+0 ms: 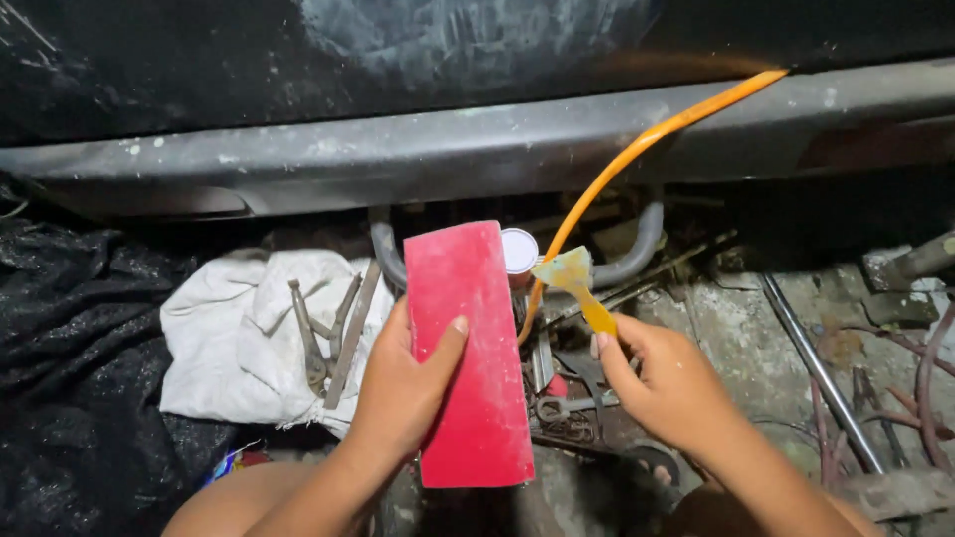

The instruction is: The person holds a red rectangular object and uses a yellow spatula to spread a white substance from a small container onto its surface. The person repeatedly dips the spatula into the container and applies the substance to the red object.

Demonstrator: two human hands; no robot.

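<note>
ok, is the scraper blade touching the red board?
Apart. The head view shows a dark gap, with a white-lidded can in it, between the scraper in the right hand and the red board in the left hand.

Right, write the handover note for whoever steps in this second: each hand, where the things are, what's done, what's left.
Left hand: grips the red rectangular board from its left edge, thumb across the face, board held upright.
Right hand: holds the yellow-handled putty spreader by its handle, blade up and smeared with filler, just right of the board and apart from it.
Nearby: small round white-topped tin behind the board; pliers on the white cloth to the left; orange hose running up to the grey body panel.
Done: the blade carries filler.
Left: the board's face shows no filler.
</note>
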